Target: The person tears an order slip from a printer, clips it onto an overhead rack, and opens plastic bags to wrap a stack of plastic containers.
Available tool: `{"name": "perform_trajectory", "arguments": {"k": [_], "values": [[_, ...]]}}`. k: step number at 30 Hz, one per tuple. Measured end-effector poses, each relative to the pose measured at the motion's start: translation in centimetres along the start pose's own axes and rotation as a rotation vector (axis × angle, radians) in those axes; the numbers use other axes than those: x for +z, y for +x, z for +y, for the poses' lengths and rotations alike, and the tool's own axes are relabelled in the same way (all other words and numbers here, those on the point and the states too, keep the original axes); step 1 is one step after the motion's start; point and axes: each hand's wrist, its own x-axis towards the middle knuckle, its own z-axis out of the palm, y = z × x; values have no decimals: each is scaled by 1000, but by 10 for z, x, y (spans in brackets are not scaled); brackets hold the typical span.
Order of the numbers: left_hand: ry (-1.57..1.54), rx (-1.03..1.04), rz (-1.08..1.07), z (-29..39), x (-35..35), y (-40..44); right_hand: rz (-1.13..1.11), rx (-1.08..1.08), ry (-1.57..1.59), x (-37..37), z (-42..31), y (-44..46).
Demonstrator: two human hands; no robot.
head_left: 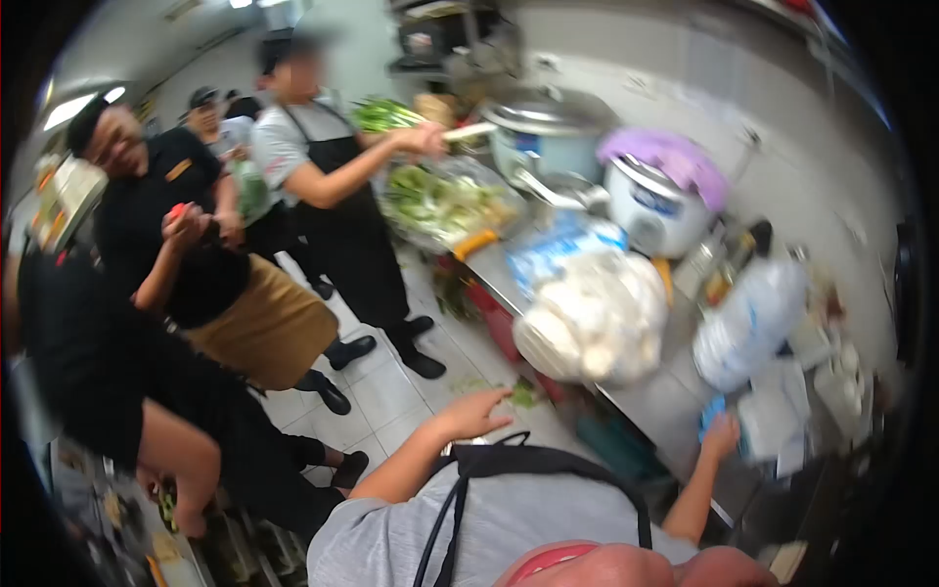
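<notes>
My left hand (474, 413) is held out over the floor in front of my apron (548, 465), fingers stretched and holding nothing. My right hand (722, 435) is at the right-hand end of the metal counter, its fingers closed on a small blue item (715, 411); its kind is too blurred to make out. Between and beyond my hands stands a big clear bag of pale, rounded pieces (597, 318). A bluish, filled plastic bag (751, 323) lies further right, near white sheets or packets (778, 416).
Along the counter (665, 416) stand a large steel-lidded pot (553, 127), a rice cooker (650, 201) with a purple cloth (675, 161), and bagged leafy greens (445, 205). Several people are at left; one in a black apron (352, 225) grips a pale handle. Green scraps (525, 393) lie on the tiles.
</notes>
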Motion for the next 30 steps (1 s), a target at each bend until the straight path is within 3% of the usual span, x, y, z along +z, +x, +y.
{"name": "perform_trajectory", "arguments": {"k": [1,2,4,6,8,11,15,18,22,25,26,27,28,30], "values": [[-42,1,-27,11,3,5,77,-117,69,-3,3,3],[-89,-16,-74,21,10,10,-101,-5,30,-26,-10,5],[-99,-38,-167,33,30,25,56,-34,236,-16,-2,-4],[-170,-56,-216,44,55,37,-9,-90,286,-34,-11,-15],[-141,-4,-245,68,77,55,-11,-305,203,-50,-11,-29],[-222,111,-314,100,105,95,-127,-502,333,-47,10,-24],[-118,139,-319,172,133,134,-231,-458,422,-33,13,-4],[-241,272,-285,188,173,158,-258,-502,567,-57,0,14],[-380,169,-329,186,216,169,-223,-494,936,-96,6,32],[-353,266,-265,146,251,184,-246,-399,713,-85,43,39],[-319,322,-215,138,258,187,-79,-562,551,-52,68,37],[-280,369,-153,133,262,190,-136,-621,361,-54,80,41],[-298,345,-137,135,263,191,-317,-374,323,-58,89,43],[-308,277,-98,144,256,188,-511,-235,63,-42,111,47]]}}
